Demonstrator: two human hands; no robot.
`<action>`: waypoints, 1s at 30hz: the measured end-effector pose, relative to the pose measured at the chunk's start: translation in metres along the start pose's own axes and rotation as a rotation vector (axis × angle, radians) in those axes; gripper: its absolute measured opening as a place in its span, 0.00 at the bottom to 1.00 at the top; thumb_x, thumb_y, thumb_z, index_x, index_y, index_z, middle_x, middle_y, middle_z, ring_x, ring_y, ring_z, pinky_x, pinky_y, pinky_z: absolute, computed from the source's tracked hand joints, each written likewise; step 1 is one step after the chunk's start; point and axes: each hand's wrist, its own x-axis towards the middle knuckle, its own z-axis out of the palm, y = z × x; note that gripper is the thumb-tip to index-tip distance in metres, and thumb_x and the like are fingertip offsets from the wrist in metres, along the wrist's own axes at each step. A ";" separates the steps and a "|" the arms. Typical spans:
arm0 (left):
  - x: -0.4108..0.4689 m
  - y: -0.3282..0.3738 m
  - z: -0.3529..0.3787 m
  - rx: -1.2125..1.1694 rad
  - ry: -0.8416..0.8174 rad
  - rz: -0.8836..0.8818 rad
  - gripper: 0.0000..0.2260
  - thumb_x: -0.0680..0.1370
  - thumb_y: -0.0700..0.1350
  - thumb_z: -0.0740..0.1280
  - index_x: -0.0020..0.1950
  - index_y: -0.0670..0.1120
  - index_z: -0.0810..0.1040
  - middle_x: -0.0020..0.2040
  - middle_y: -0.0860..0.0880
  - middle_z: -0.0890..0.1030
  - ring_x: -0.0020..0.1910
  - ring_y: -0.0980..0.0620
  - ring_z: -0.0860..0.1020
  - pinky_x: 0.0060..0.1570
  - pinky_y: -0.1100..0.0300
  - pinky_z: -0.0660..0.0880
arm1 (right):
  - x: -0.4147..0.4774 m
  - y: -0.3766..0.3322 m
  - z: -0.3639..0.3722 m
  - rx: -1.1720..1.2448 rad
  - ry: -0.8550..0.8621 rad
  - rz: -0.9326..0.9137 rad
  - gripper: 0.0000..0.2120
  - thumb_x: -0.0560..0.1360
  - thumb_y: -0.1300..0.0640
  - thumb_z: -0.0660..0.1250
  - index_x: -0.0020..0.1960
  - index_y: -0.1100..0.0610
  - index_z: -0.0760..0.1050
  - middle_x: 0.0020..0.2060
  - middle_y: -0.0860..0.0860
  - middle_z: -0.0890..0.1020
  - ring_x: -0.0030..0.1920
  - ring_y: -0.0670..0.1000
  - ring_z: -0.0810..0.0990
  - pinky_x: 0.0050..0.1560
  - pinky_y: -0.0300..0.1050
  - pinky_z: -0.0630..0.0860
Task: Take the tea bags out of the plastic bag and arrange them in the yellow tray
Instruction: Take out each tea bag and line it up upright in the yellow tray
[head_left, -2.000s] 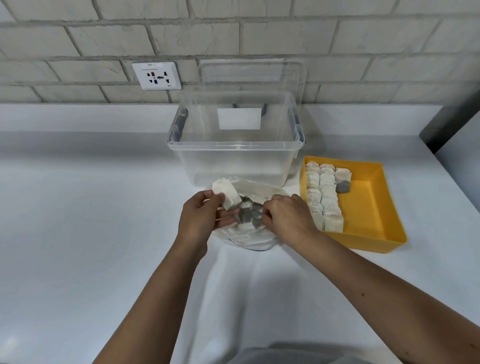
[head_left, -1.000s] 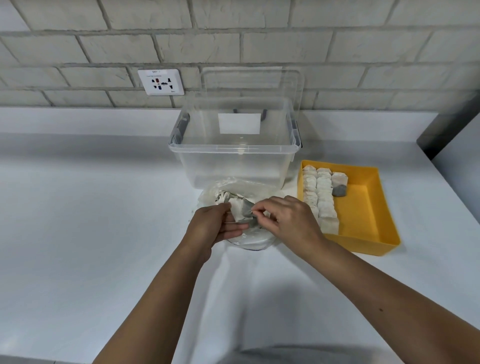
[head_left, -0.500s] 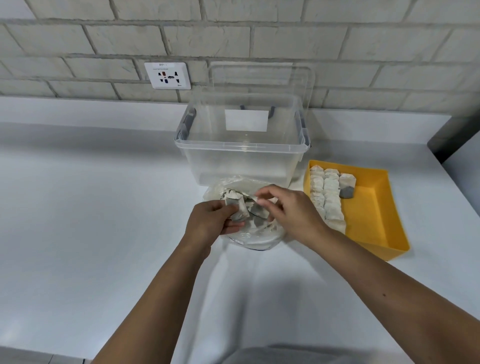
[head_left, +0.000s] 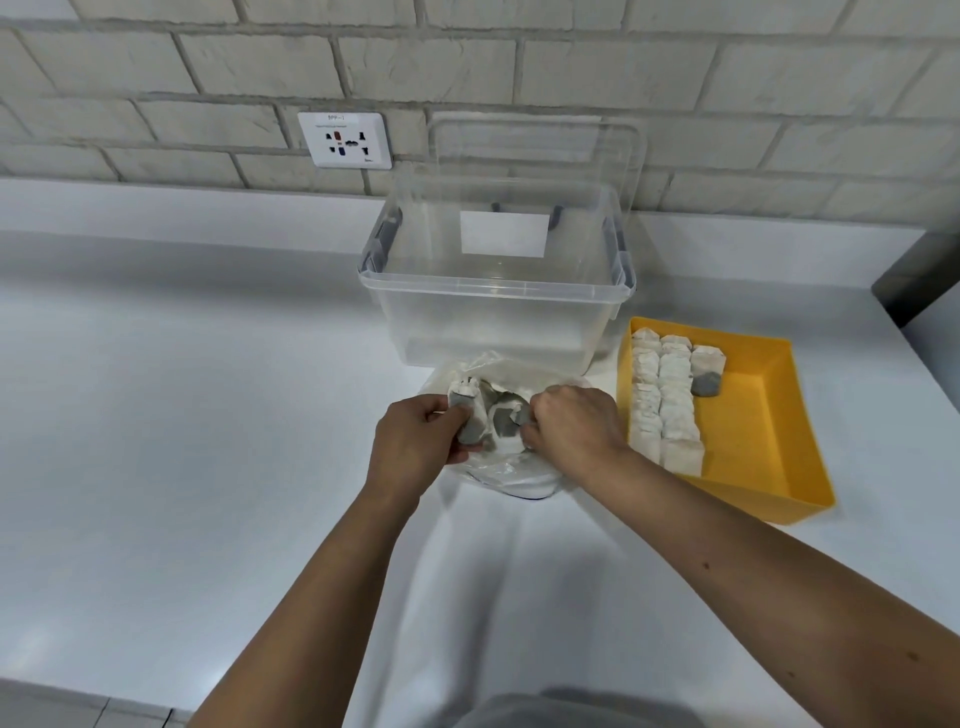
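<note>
A crumpled clear plastic bag (head_left: 511, 475) lies on the white counter in front of the clear tub, with several tea bags in it. My left hand (head_left: 415, 441) grips a small stack of tea bags (head_left: 467, 415) over the bag. My right hand (head_left: 574, 426) pinches another tea bag (head_left: 505, 418) just beside them. To the right stands the yellow tray (head_left: 758, 431). Two rows of tea bags (head_left: 665, 400) fill its left side, and one more tea bag (head_left: 707, 369) starts a third row at the back.
A clear plastic tub (head_left: 498, 306) stands behind the bag, its lid leaning on the brick wall. A wall socket (head_left: 345, 140) is at the back left. White counter (head_left: 182, 415) stretches to the left and in front. A dark edge (head_left: 909, 280) is at the far right.
Both hands have stayed at the plastic bag, sorting tea bags. My left hand's white tea bag stack has turned, now showing grey contents. My right hand has closed in on a tea bag.
</note>
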 end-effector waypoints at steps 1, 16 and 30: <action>0.000 0.001 0.000 -0.009 -0.004 -0.006 0.07 0.79 0.39 0.66 0.47 0.40 0.84 0.44 0.38 0.85 0.37 0.46 0.86 0.46 0.52 0.83 | 0.000 0.001 -0.001 -0.013 -0.008 0.001 0.10 0.76 0.53 0.62 0.49 0.55 0.81 0.48 0.52 0.83 0.50 0.55 0.81 0.40 0.43 0.64; -0.014 0.016 0.008 -0.234 -0.130 -0.051 0.09 0.81 0.40 0.64 0.50 0.39 0.83 0.47 0.38 0.86 0.42 0.43 0.86 0.46 0.55 0.83 | -0.019 0.036 -0.064 1.390 -0.203 0.099 0.07 0.79 0.64 0.63 0.45 0.57 0.77 0.35 0.47 0.78 0.30 0.48 0.80 0.30 0.38 0.69; -0.021 0.011 0.022 -0.345 -0.134 -0.067 0.12 0.83 0.44 0.62 0.54 0.39 0.83 0.47 0.42 0.86 0.42 0.48 0.85 0.47 0.58 0.83 | -0.024 -0.004 -0.040 1.700 -0.205 0.385 0.02 0.79 0.62 0.65 0.48 0.59 0.76 0.34 0.55 0.79 0.23 0.46 0.76 0.23 0.36 0.71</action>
